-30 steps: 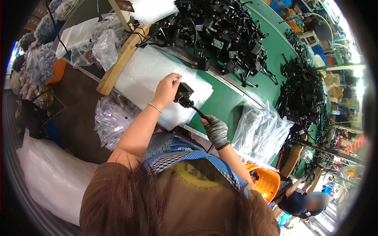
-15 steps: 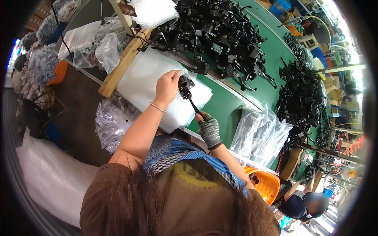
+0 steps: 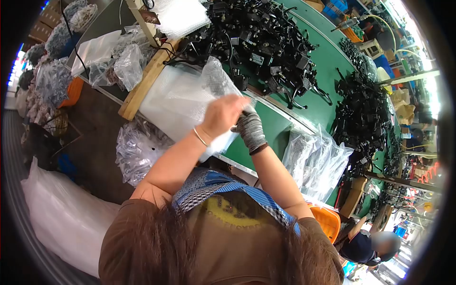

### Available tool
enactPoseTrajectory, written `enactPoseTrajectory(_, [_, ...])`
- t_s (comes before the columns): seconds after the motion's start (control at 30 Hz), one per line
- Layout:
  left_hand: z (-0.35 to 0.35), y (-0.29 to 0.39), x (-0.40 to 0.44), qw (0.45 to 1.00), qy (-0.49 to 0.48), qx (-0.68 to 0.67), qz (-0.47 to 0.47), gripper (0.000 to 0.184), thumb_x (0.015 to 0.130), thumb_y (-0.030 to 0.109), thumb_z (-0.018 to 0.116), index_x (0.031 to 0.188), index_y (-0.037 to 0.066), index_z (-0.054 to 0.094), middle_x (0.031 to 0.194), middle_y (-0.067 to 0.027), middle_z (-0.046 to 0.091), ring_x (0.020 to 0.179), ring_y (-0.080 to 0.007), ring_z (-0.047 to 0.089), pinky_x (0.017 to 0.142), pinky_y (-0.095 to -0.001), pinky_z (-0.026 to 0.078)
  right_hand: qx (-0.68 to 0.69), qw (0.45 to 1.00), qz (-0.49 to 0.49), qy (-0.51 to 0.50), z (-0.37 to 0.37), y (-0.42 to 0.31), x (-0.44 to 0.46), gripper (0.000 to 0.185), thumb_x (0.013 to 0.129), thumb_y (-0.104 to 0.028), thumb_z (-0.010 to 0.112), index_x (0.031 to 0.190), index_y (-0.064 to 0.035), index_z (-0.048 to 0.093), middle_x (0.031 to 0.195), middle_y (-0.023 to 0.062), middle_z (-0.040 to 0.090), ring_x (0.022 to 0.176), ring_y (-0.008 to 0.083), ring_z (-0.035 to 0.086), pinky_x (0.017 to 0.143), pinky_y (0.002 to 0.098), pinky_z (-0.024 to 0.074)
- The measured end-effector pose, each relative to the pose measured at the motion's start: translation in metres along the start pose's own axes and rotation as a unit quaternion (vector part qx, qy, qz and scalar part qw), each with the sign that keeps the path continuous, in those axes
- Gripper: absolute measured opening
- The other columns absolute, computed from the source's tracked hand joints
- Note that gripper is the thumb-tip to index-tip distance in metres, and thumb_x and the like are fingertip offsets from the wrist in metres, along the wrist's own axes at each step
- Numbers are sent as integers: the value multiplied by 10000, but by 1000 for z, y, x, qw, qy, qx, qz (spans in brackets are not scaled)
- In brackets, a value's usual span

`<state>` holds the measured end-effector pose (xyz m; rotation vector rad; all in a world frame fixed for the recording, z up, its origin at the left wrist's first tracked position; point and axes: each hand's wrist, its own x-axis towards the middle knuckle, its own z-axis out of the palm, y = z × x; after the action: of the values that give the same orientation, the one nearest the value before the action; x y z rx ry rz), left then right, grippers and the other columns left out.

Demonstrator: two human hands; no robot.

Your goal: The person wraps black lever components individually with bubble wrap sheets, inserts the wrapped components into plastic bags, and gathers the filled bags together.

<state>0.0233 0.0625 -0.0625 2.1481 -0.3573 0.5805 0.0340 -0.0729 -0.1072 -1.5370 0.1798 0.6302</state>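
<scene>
My left hand (image 3: 223,116), bare with a bangle at the wrist, is closed at the edge of a lifted sheet of bubble wrap (image 3: 218,78); its fingers are slightly blurred. Right against it, my right hand (image 3: 251,130) in a grey striped fingerless glove has its fingers curled, and what it grips is hidden. The black lever part seen earlier does not show between the hands. Beneath them lies a stack of white wrap sheets (image 3: 171,99) on the edge of the green table (image 3: 270,116).
A big pile of black lever assemblies (image 3: 266,52) covers the table ahead, with another pile (image 3: 358,109) to the right. Clear plastic bags (image 3: 313,161) lie near my right arm. A wooden bar (image 3: 149,78) borders the sheets. A co-worker (image 3: 361,247) is at lower right.
Both hands have come together, my left moving right and down, my right slightly up. A bubble wrap sheet has been lifted, and the black lever part has gone from sight.
</scene>
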Motion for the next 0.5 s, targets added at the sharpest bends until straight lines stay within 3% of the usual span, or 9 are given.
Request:
enactPoseTrajectory(0.07, [-7, -37, 4, 992, 95, -11, -81, 184, 837, 17, 520, 1000, 26, 604, 886, -142, 637, 753, -292, 612, 673, -343, 487, 51, 999, -6, 13, -5, -15, -17, 272, 868, -249, 599, 1028, -29, 593, 829, 39, 586, 651, 115, 547, 542, 259, 504])
enactPoseTrajectory(0.1, [-10, -71, -2, 969, 122, -13, -213, 194, 834, 6, 520, 1011, 15, 598, 900, -119, 648, 742, -257, 620, 671, -324, 485, 43, 999, -17, 4, -17, -13, -30, 278, 863, -256, 607, 1033, -36, 597, 857, 39, 584, 683, 115, 553, 563, 259, 509])
enactPoseTrajectory(0.13, [-22, -58, 1, 968, 99, -39, -227, 158, 849, 43, 513, 971, 34, 612, 901, -129, 644, 762, -272, 619, 678, -348, 486, 37, 999, -19, 4, -34, -6, -37, 317, 850, -290, 625, 1043, -41, 591, 837, 47, 587, 688, 109, 557, 618, 266, 518])
enactPoseTrajectory(0.17, [-37, -39, 8, 966, 77, -66, -238, 140, 864, 80, 505, 931, 54, 626, 902, -139, 640, 783, -287, 619, 685, -371, 487, 85, 993, 9, 79, -42, 6, -41, 322, 878, -322, 580, 1032, -39, 582, 880, 68, 601, 704, 150, 592, 663, 287, 520])
enactPoseTrajectory(0.23, [-37, -5, 10, 985, -60, -77, -144, 136, 862, 98, 517, 933, 70, 629, 907, -127, 642, 787, -286, 616, 679, -369, 482, 174, 977, -14, 123, -60, 27, -33, 337, 884, -364, 555, 963, -39, 596, 875, 79, 618, 699, 174, 605, 652, 323, 530])
enactPoseTrajectory(0.27, [-32, 5, 9, 987, -90, -81, -105, 156, 828, 52, 534, 949, 63, 632, 818, -108, 618, 671, -221, 585, 632, -307, 466, 240, 966, 26, 96, -61, 24, -25, 348, 890, -377, 537, 915, -35, 596, 836, 85, 625, 682, 189, 604, 647, 329, 530])
enactPoseTrajectory(0.37, [-6, -2, -13, 983, -171, -54, -45, 175, 820, 72, 547, 975, 83, 628, 797, -100, 602, 682, -221, 571, 626, -303, 456, 302, 934, 175, -74, -40, 28, 16, 318, 891, -358, 540, 960, -51, 590, 837, 83, 601, 704, 222, 595, 672, 336, 535])
enactPoseTrajectory(0.47, [3, 6, -44, 958, -277, -73, -14, 188, 809, 79, 563, 987, 97, 621, 802, -81, 586, 689, -182, 554, 626, -284, 448, 229, 932, 242, -146, -2, 45, 49, 306, 855, -342, 570, 962, -58, 605, 850, 73, 608, 717, 214, 591, 681, 334, 518])
enactPoseTrajectory(0.5, [-4, 4, -47, 944, -295, -120, -82, 189, 810, 76, 564, 990, 94, 618, 808, -74, 580, 692, -168, 548, 634, -277, 447, 168, 944, 245, -147, 7, 52, 53, 303, 843, -337, 580, 963, -60, 610, 854, 69, 610, 722, 211, 589, 684, 333, 512])
